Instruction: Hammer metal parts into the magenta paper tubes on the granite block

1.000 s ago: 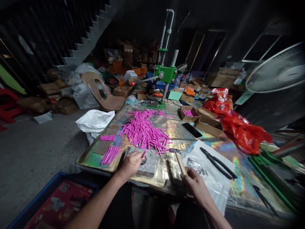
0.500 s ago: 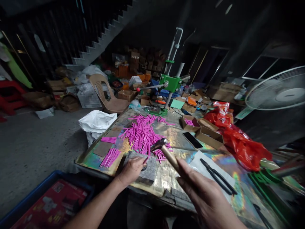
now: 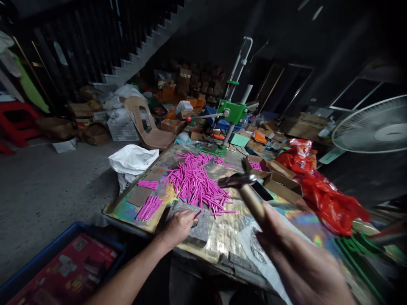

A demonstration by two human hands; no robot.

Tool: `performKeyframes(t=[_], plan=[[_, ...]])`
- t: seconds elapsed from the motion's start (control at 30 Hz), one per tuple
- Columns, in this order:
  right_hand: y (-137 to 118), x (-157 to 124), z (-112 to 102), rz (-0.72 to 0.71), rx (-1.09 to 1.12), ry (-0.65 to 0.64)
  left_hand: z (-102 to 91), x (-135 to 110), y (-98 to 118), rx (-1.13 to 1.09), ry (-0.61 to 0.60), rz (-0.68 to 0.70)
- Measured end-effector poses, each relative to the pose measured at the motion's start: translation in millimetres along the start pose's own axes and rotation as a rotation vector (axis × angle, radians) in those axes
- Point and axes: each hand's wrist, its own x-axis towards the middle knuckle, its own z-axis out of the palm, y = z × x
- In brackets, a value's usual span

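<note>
My right hand [image 3: 292,243] is wrapped round the wooden handle of a hammer [image 3: 249,197], whose metal head is raised above the table, right of the pink pile. My left hand [image 3: 179,224] rests on a grey stone block [image 3: 202,232] at the table's near edge. Between its fingertips it pinches a thin pink stick [image 3: 198,214], of which only a short end shows. Just beyond the block lies a heap of slim pink sticks [image 3: 197,182]. To the left, more sticks [image 3: 149,207] lie side by side in a neat bunch, near a smaller group [image 3: 148,184].
A green lever press [image 3: 232,111] stands at the table's far end. Small cardboard boxes [image 3: 282,186], a phone [image 3: 263,191] and red plastic bags [image 3: 327,203] lie on the right, near a fan [image 3: 378,127]. A white sack [image 3: 133,159] stands left of the table.
My right hand has lifted the hammer up and to the right, away from the stone block, and now covers the pliers. My left hand keeps its place on the block.
</note>
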Motion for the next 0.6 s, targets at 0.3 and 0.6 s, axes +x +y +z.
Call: performKeyframes(t=[0.3,0.6], plan=[[-2,3,-7,-0.002,0.016,-0.024,0.1,-1,1,-0.011,0.003,-0.009],[20,-18,27,0.312,0.123,-0.219,3.0,-2,-1,0.000,-0.004,-0.008]])
